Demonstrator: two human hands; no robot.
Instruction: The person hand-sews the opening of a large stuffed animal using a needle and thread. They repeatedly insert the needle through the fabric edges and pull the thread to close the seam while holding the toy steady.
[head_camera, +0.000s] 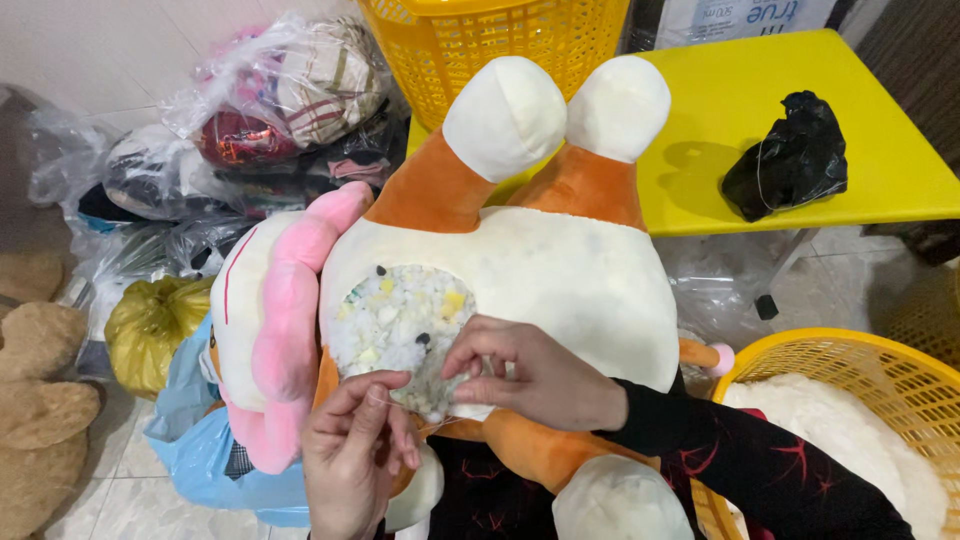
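The left hand pinches a thin thread, while the right hand presses the plush toy beside its open seam of foam stuffing.

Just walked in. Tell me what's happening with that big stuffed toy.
A person has a large orange-and-cream plush toy across their lap. An open gap in its body shows chopped foam filling. The right hand presses at the lower edge of the gap, while the left hand pinches a thin thread running toward that edge. Most of the gap is unclosed. A yellow basket of white fluff sits at the right.
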